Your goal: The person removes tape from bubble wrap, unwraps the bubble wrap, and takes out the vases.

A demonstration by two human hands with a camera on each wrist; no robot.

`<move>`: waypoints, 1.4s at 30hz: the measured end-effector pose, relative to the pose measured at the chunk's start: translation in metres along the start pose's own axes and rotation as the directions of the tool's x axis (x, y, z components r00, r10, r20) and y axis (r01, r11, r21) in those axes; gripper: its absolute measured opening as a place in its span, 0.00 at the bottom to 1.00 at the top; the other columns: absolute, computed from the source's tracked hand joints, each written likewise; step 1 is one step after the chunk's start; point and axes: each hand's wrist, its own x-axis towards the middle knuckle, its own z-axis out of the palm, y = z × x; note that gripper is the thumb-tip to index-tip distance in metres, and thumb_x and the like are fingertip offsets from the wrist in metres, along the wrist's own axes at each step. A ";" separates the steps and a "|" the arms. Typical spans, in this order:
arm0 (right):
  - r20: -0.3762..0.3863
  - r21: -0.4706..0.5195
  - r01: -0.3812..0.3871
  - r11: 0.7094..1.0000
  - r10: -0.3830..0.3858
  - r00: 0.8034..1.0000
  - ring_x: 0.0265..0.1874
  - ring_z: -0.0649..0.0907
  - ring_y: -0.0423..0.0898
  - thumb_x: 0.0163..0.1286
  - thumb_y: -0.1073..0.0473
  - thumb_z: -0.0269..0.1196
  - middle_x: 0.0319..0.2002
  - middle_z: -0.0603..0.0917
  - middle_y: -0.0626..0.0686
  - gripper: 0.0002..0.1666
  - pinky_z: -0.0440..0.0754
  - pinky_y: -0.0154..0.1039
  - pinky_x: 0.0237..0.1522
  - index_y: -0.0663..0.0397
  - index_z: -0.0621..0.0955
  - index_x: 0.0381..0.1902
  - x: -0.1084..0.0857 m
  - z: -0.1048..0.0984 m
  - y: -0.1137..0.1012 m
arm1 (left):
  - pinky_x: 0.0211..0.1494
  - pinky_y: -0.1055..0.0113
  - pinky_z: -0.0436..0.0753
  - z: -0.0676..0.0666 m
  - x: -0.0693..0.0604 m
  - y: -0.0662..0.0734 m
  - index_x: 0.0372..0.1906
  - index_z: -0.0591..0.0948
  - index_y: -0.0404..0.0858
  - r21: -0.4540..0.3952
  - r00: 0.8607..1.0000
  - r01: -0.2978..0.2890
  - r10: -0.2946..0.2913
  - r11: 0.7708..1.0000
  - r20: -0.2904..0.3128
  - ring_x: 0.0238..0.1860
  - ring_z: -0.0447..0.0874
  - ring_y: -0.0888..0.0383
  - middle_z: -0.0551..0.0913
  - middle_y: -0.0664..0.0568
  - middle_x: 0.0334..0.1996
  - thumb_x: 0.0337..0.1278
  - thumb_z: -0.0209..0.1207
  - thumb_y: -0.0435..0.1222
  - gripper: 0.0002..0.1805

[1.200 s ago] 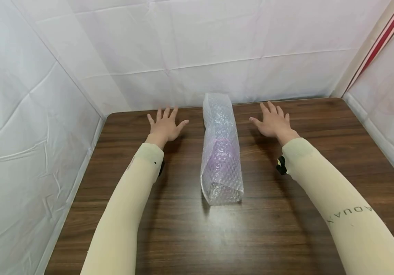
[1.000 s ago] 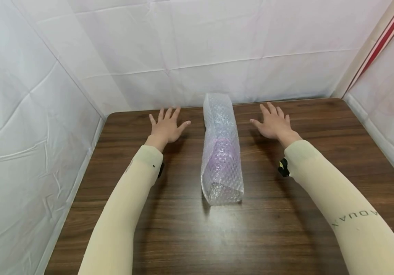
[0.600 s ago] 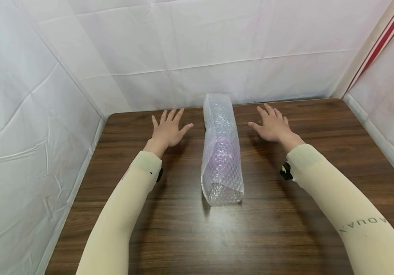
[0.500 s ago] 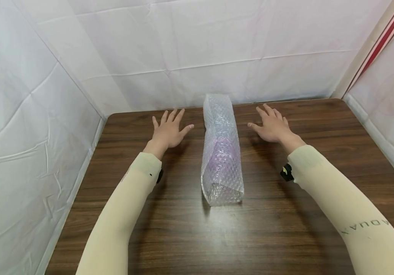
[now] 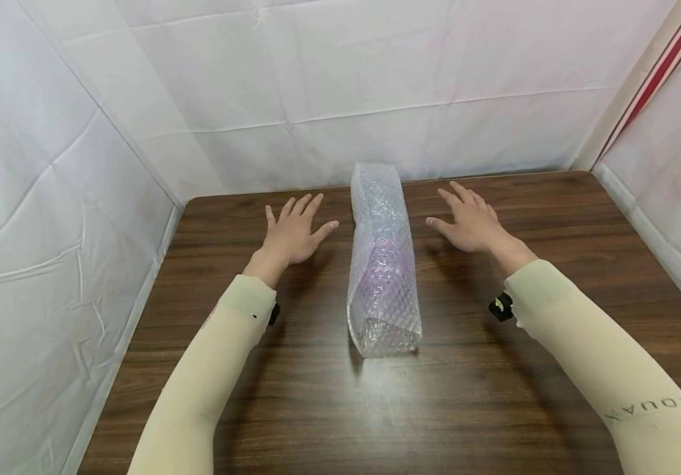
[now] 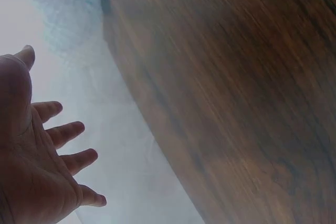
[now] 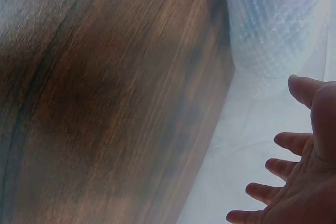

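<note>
right now, a long bubble-wrapped package (image 5: 382, 277) lies on the brown wooden table (image 5: 429, 415), between the two hands. it runs lengthwise from the person's side toward the back edge, its clear wrap showing purple in the nearer half and pale blue farther up. the nearer end is squared off, with a loose flap of wrap along its left side.

the left hand (image 5: 291, 236) is held over the table to the left of the package, palm down, its fingers spread and its thumb pointing toward the wrap without touching it. the right hand (image 5: 470, 221) is on the other side, also palm down, with its fingers apart and its thumb turned in, a gap between it and the package. both hold nothing, and both wrist views show the bare palms.

two pale yellow sleeves (image 5: 596, 356) cover the arms, the right one with dark lettering, and a small black gadget (image 5: 501, 307) sits under the right cuff. behind the table hangs a creased white cloth (image 5: 346, 79), with a red stripe (image 5: 664, 72) at the right corner.
</note>
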 end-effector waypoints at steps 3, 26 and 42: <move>-0.005 0.004 0.015 1.000 -0.015 1.000 0.81 0.44 0.72 0.80 0.33 0.50 0.85 0.39 0.60 0.49 0.45 0.77 0.74 0.51 0.49 0.85 -0.003 -0.001 -0.004 | 0.77 0.26 0.31 -0.001 -0.003 0.003 0.85 0.44 0.57 -0.003 1.000 -0.008 0.008 1.000 0.005 0.85 0.41 0.41 0.48 0.51 0.85 0.71 0.33 0.73 0.47; -0.022 0.112 0.114 0.987 -0.112 0.993 0.82 0.47 0.70 0.80 0.38 0.54 0.85 0.43 0.58 0.46 0.46 0.77 0.74 0.50 0.53 0.85 -0.030 0.000 -0.026 | 0.78 0.27 0.31 -0.005 -0.033 0.029 0.85 0.48 0.57 -0.062 0.996 -0.090 0.091 0.994 -0.001 0.85 0.40 0.42 0.45 0.54 0.86 0.72 0.38 0.71 0.45; -0.028 0.142 0.160 0.977 -0.158 0.987 0.82 0.47 0.70 0.80 0.39 0.55 0.85 0.44 0.57 0.44 0.46 0.75 0.75 0.49 0.55 0.84 -0.038 0.002 -0.031 | 0.77 0.25 0.34 -0.004 -0.043 0.038 0.85 0.50 0.56 -0.078 0.990 -0.135 0.132 0.988 -0.039 0.85 0.42 0.43 0.48 0.53 0.85 0.74 0.40 0.69 0.43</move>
